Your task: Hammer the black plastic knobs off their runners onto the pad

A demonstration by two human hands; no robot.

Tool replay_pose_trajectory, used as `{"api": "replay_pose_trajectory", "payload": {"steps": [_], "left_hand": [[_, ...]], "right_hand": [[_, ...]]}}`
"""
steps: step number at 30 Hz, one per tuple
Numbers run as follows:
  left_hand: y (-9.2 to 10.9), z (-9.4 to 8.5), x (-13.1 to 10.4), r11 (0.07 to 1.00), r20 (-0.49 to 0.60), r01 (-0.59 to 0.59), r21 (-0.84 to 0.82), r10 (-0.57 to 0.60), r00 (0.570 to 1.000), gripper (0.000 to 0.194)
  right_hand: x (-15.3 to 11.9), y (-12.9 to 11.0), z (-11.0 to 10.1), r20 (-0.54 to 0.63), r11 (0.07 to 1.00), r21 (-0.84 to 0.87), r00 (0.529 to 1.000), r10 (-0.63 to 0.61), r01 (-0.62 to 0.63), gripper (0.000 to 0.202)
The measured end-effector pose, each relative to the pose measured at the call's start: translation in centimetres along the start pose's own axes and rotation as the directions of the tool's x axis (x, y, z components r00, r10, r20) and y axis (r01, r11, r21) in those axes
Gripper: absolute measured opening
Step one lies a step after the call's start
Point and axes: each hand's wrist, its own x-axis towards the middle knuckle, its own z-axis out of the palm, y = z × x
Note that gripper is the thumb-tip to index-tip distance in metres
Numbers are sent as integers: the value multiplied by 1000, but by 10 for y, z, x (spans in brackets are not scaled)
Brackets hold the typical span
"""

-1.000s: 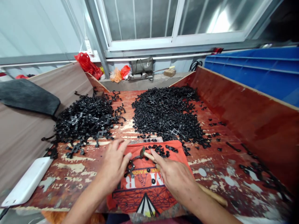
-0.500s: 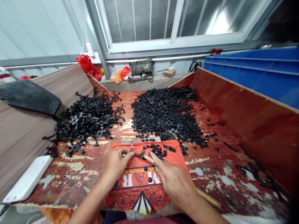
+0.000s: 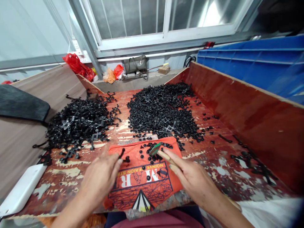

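My left hand [image 3: 101,172] is closed on a small black part [image 3: 122,153] at the left edge of the orange cloth bag [image 3: 125,199]. In my right hand [image 3: 193,175] is a wooden-handled tool [image 3: 166,157], its fingers wrapped round the handle and its green-edged blade [image 3: 155,148] over the upper part of the bag. Several small round black pieces [image 3: 148,178] lie loose on the bag, some under and beside the blade. Another dark piece [image 3: 127,159] shows just right of my left fingertips.
Two heaps of black parts, one left [image 3: 80,122] and a larger one [image 3: 161,109] beyond the bag, lie on the worn red table [image 3: 57,171]. Wooden boards [image 3: 237,104] border it. A white device [image 3: 22,190] is at the left, a blue crate [image 3: 249,66] at the right.
My hands have moved apart. My left hand has drawn back left with the black part; the tool in my right hand has turned and shifted right. The whole view has shifted somewhat.
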Motion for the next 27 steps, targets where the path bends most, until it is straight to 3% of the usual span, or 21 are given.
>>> {"api": "replay_pose_trajectory", "payload": {"steps": [3, 6, 14, 18, 23, 27], "left_hand": [[23, 8, -12, 996, 161, -73, -56, 81, 984, 43], [35, 20, -12, 989, 222, -85, -122, 110, 969, 45], [27, 36, -1, 942, 238, -71, -328, 155, 959, 44], [27, 27, -4, 990, 226, -74, -118, 100, 969, 38], [32, 18, -7, 985, 82, -70, 157, 57, 995, 33], [34, 26, -3, 991, 71, -114, -64, 118, 990, 35]], "right_hand": [[-8, 2, 4, 61, 1000, 14, 998, 24, -25, 52], [-15, 1, 11, 81, 998, -8, 995, 61, -61, 51], [-28, 5, 23, 146, 994, -66, 985, 94, -85, 56], [-27, 4, 29, 159, 990, -118, 983, 92, -74, 58], [-25, 1, 25, 105, 991, -118, 992, 72, -60, 54], [-26, 2, 24, 70, 994, -93, 996, 62, -56, 51]]}}
